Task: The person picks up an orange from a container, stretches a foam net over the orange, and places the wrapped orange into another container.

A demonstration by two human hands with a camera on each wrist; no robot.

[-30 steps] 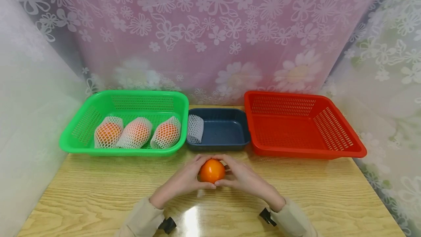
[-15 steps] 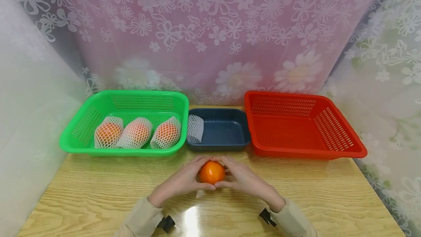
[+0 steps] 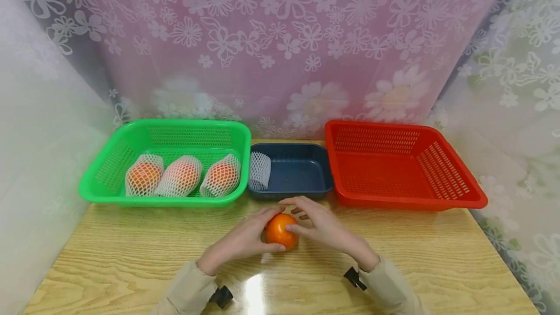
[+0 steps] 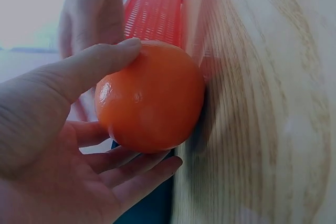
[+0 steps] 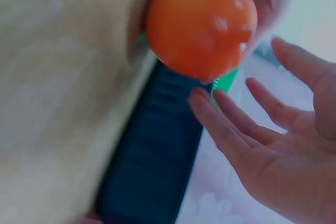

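Over the middle of the table, my left hand (image 3: 247, 238) holds a glossy bare orange (image 3: 276, 233). In the left wrist view, the thumb lies on one side of the orange (image 4: 152, 98) and the fingers curve under the other. My right hand (image 3: 325, 227) hovers at the fruit's right with fingers spread. The right wrist view shows a gap between those fingers (image 5: 226, 127) and the orange (image 5: 199, 24). In the dark blue tray (image 3: 302, 194) lies a white foam net sleeve (image 3: 260, 171), at its left end.
At the back left stands a green basket (image 3: 100, 193) holding three net-wrapped fruits (image 3: 183, 177). A red basket (image 3: 407, 203) stands at the back right, beside the tray. Flowered curtains (image 3: 280, 52) hang behind and along both sides of the wooden table (image 3: 131, 247).
My right hand has come off the orange and lifted slightly up and away, its fingers opening. The left hand keeps its hold, almost unmoved.
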